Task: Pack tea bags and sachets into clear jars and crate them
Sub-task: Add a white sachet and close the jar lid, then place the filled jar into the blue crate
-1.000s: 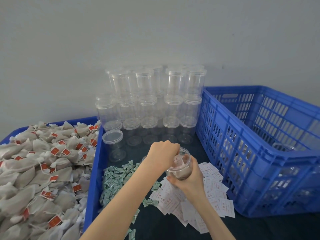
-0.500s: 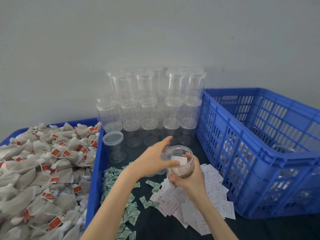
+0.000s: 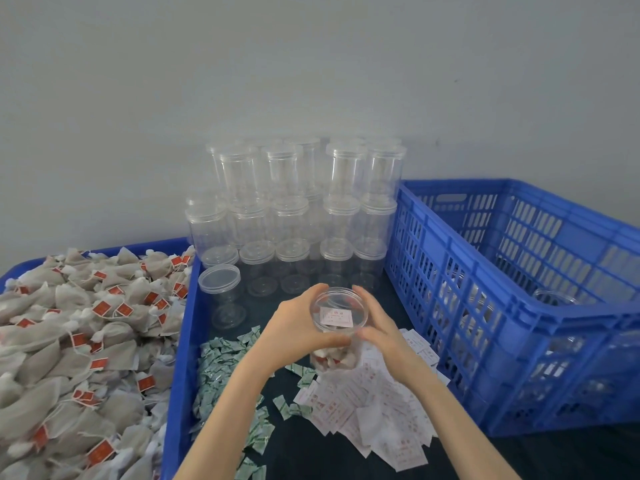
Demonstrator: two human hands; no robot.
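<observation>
A clear jar (image 3: 337, 323) hovers above the dark table, filled with tea bags and topped by a white label slip. My left hand (image 3: 294, 332) curls round its left side. My right hand (image 3: 379, 329) wraps the right side, fingers on the rim. A clear lid seems to sit on the jar's mouth. Tea bags (image 3: 76, 341) with red tags fill the blue tray at left. Green sachets (image 3: 225, 368) and white slips (image 3: 374, 417) lie loose under my arms.
Stacked empty lidded jars (image 3: 298, 216) stand against the wall. One lone lidded jar (image 3: 223, 296) stands in front of them. A blue slatted crate (image 3: 519, 306) on the right holds at least one clear jar (image 3: 554, 301).
My left hand came out of the jar's mouth and moved to grip its side. The jar rose slightly, and now both hands hold it with a slip showing on top.
</observation>
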